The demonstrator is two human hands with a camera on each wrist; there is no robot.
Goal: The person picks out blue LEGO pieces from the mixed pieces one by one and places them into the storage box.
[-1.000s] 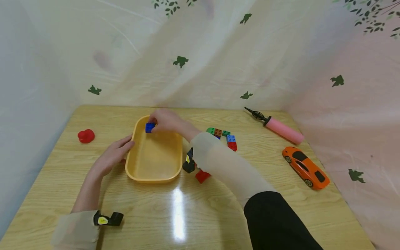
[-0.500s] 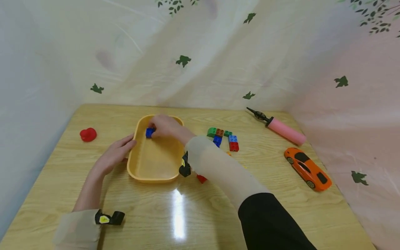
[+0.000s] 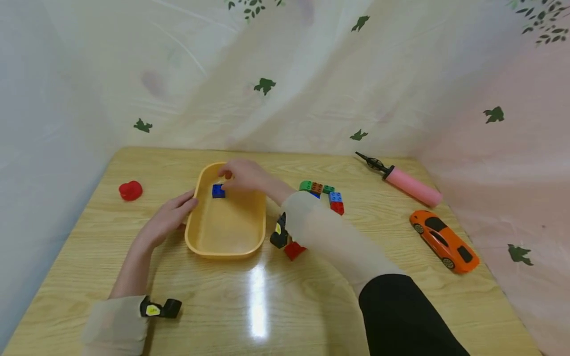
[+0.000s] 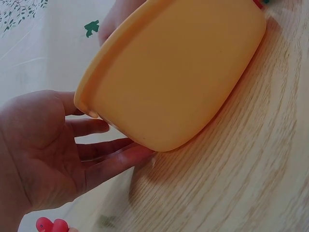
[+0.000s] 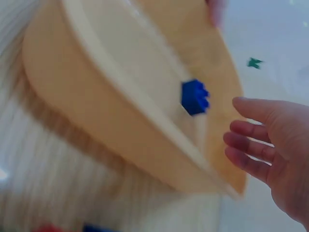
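Note:
A blue toy building brick (image 3: 218,191) lies on the floor of the yellow plastic tray (image 3: 224,254), near its back left corner. My right hand (image 3: 247,175) is over the back of the tray, fingers loosely bent and holding nothing. In the right wrist view, a gap separates the brick (image 5: 195,97) from the fingertips (image 5: 235,154). My left hand (image 3: 168,217) touches the tray's left side. Seen from the left wrist, its fingers (image 4: 113,162) extend mostly straight against the outer wall of the tray (image 4: 178,82); the topmost digit is partly hidden at the rim.
Several toy bricks (image 3: 317,188) lie right of the tray, some behind my right sleeve. A red brick (image 3: 294,250) is near the tray's front right. A red rounded object (image 3: 130,190) lies left, with a pink hand pump (image 3: 411,185) and orange toy car (image 3: 444,241) right.
My right hand lowered the blue brick into the tray, let go of it and drew slightly up and right. The left hand stays at the tray's side.

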